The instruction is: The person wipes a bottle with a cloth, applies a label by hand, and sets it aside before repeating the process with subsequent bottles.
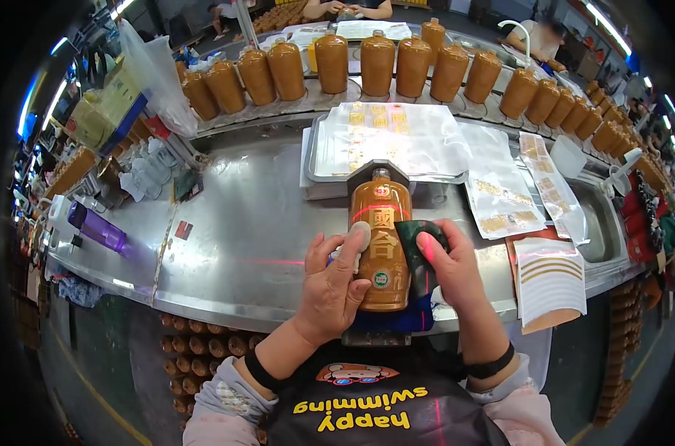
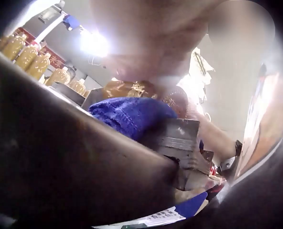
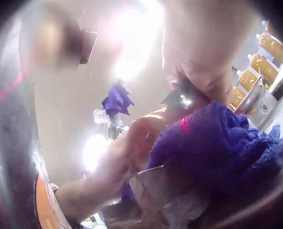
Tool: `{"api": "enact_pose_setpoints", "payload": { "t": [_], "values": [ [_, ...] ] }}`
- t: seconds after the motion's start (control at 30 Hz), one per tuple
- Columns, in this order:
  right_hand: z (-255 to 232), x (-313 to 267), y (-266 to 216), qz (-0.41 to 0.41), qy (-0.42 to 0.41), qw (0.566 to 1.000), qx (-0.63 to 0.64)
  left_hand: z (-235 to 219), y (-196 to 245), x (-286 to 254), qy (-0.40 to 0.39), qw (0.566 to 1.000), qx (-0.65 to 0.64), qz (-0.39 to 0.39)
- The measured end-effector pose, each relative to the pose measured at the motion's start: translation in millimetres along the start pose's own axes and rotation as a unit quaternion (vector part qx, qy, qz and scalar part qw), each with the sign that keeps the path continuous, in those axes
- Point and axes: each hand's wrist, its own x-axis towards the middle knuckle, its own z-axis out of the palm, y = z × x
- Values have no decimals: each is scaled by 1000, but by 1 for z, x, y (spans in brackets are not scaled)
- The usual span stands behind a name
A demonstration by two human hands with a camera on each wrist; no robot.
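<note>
A brown bottle with raised gold characters, a red emblem above and a green round mark below lies neck-away in a dark holder. My left hand rests at its left side, the index finger, with a pale covering on its tip, straight against the characters and the thumb touching lower down. On the right side, my right hand pinches a dark green cloth that lies against the bottle. Beneath the bottle is a blue towel, seen also in the right wrist view.
A tray with sheets of gold stickers stands behind the holder, with more sheets to its right. Brown bottles line the far ledge. A purple bottle lies at left; a sink is at right. People sit beyond.
</note>
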Motion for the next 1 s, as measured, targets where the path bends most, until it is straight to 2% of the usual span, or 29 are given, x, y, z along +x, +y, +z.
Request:
{"api": "enact_pose_setpoints", "payload": {
  "t": [0.07, 0.1, 0.2, 0.27, 0.3, 0.4, 0.43, 0.47, 0.53, 0.6, 0.63, 0.67, 0.73, 0.8, 0.83, 0.87, 0.93, 1.0],
  "values": [
    [-3, 5, -28, -81, -1, 987, -142, 0, 0, 1, 10, 1000, 4, 1],
    [-4, 11, -52, -108, -56, 962, -244, 1, 1, 1, 15, 1000, 6, 0],
    [1, 56, -63, -215, -189, 881, -377, 4, 4, -1, 28, 1000, 5, -10],
    [3, 83, -70, -290, -67, 832, -468, 4, 6, -1, 32, 999, 3, -14],
    [5, 82, -80, -297, -86, 829, -466, 3, 7, 0, 33, 999, 3, -15],
    [24, 66, -95, -133, -261, 878, -379, 4, 6, -2, 36, 999, -1, -24],
    [23, 75, -85, -170, -204, 885, -383, 4, 5, -4, 35, 999, -1, -26],
    [19, 92, -73, -292, -108, 847, -430, 5, 4, -7, 35, 999, -3, -31],
    [21, 87, -83, -437, -27, 722, -535, 6, 4, -12, 36, 998, -9, -42],
    [32, 52, -82, -442, -134, 671, -580, 2, 5, -15, 37, 996, -31, -70],
    [32, 31, -74, -422, -194, 719, -517, 0, 5, -15, 38, 995, -43, -82],
    [33, 14, -91, -403, -266, 710, -513, -1, 4, -18, 43, 992, -61, -105],
    [21, 11, -95, -245, -420, 812, -322, -5, 3, -23, 47, 983, -94, -151],
    [2, 35, -67, -249, -309, 867, -302, -16, 3, -12, 30, 996, -54, -59],
    [0, 33, -64, -168, -149, 919, -325, -20, 3, -3, 21, 999, -34, -10],
    [-10, 39, -52, -76, -73, 963, -248, -23, 2, 6, -29, 999, -4, 19],
    [-22, 41, -42, -114, -11, 967, -228, -24, -2, 23, -127, 988, 58, 67],
    [-35, 43, -46, -104, -9, 969, -224, -25, -12, 42, -138, 985, 81, 69]
  ]
}}
